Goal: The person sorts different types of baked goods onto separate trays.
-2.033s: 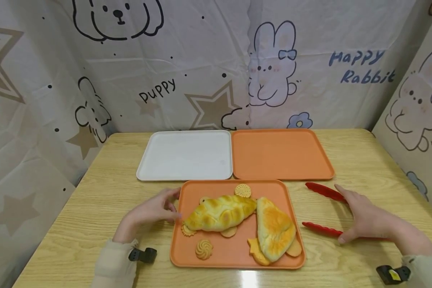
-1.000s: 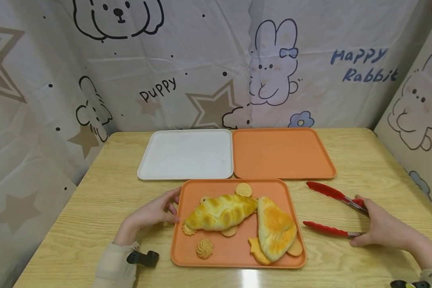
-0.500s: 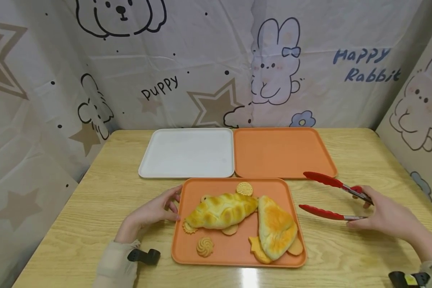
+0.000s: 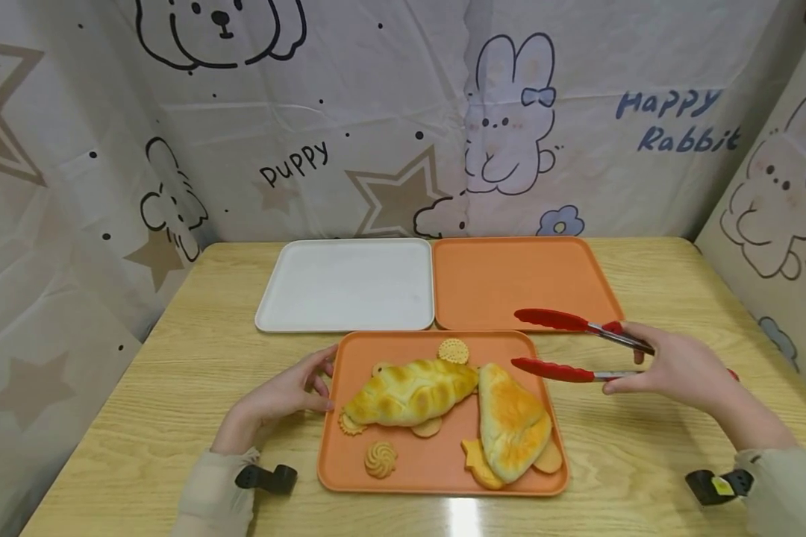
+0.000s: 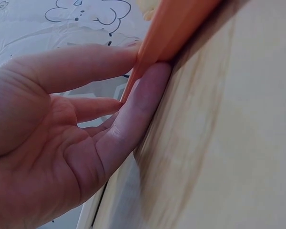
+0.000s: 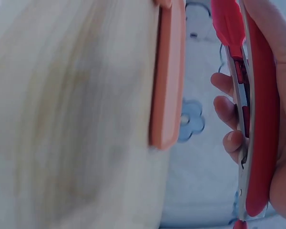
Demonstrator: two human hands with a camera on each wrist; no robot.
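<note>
My right hand [image 4: 672,367] grips red tongs [image 4: 564,344] above the table, their two arms spread and their tips over the right rim of the near orange tray [image 4: 396,477]. The right wrist view shows my fingers wrapped round the tongs [image 6: 252,119]. On that tray lie a long golden bread [image 4: 410,393], a folded golden bread [image 4: 513,421] and several small biscuits. My left hand [image 4: 289,395] touches the tray's left edge, thumb and finger on the rim [image 5: 157,43].
A white tray [image 4: 345,287] and a second orange tray [image 4: 520,282], both bare, lie side by side at the back of the wooden table [image 4: 161,373]. Printed cloth screens close the back and both sides.
My right hand took hold of the tongs on the table, lifted them and carried them left, tips now over the near tray's right rim. The left hand stayed put.
</note>
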